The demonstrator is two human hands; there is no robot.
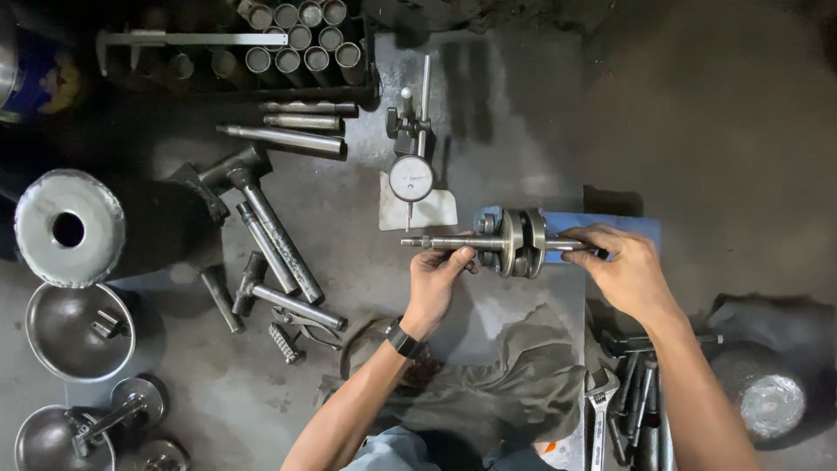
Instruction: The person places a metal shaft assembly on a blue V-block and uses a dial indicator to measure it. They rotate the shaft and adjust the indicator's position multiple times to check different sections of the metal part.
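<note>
Crankshaft: I hold a steel crankshaft (514, 243) level, just below the dial gauge (411, 178), its two round webs side by side at the middle and a thin shaft sticking out each way.
Left hand: my left hand (433, 281) is clenched around the shaft end nearest the dial gauge, thumb on top; a dark watch sits on that wrist.
Right hand: my right hand (626, 270) pinches the opposite shaft end with its fingertips, on the side of the crankshaft away from the gauge.
Dial gauge: it stands on its stand on a pale pad, needle stem pointing down at the shaft.
Blue block: a blue block (602, 223) lies behind the crankshaft, right of the gauge.
Rag: a greenish rag (510, 384) is crumpled on the tabletop (349, 218) below the gauge, near my forearms.
Drifts and hammers: steel hammers and punches (275, 240) lie left of the gauge.
Wrenches: wrenches (623, 401) lie well below and right of the gauge.
</note>
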